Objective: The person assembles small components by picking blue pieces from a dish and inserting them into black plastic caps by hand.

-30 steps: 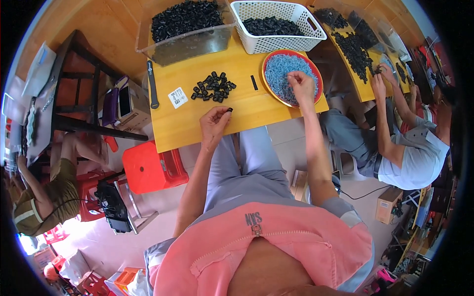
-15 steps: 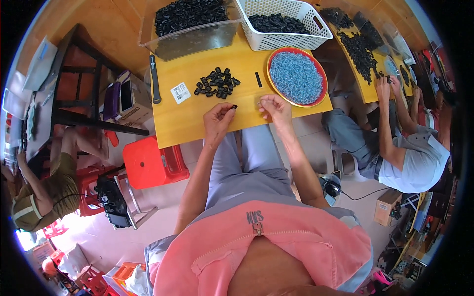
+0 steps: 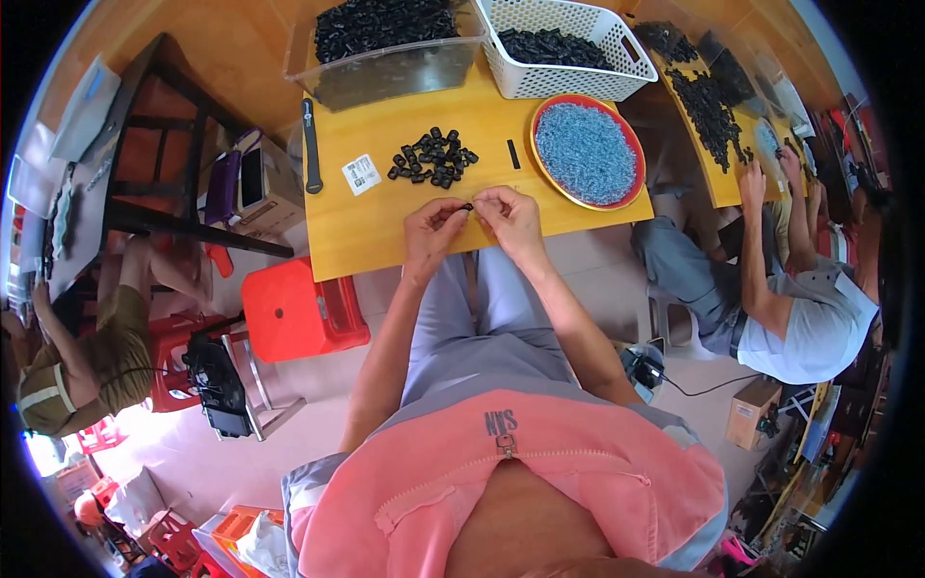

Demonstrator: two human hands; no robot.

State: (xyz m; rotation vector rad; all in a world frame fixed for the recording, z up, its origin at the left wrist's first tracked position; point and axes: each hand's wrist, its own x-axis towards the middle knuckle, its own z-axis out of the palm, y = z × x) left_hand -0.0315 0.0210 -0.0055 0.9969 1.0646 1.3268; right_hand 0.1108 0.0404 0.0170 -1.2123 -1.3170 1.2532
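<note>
My left hand (image 3: 433,233) pinches a small black plastic part (image 3: 468,206) over the table's near edge. Against that part, my right hand (image 3: 514,224) has thumb and forefinger pressed together; whatever is between them is too small to make out. Beyond my hands lies a loose pile of short black cylindrical parts (image 3: 434,159). To the right stands a round red dish with a yellow rim (image 3: 533,166), heaped with tiny clear-blue pieces (image 3: 588,154). A thin black strip (image 3: 514,154) lies between pile and dish.
Along the back of the yellow table (image 3: 371,231) stand a clear bin (image 3: 385,82) and a white perforated basket (image 3: 568,85), both with black parts. A white label (image 3: 361,174) and a black strap (image 3: 311,144) lie left. A red stool (image 3: 299,308) stands beside; co-workers sit on both sides.
My right hand has moved left to meet my left hand at the black part; before, they were apart. The whole view has shifted slightly.
</note>
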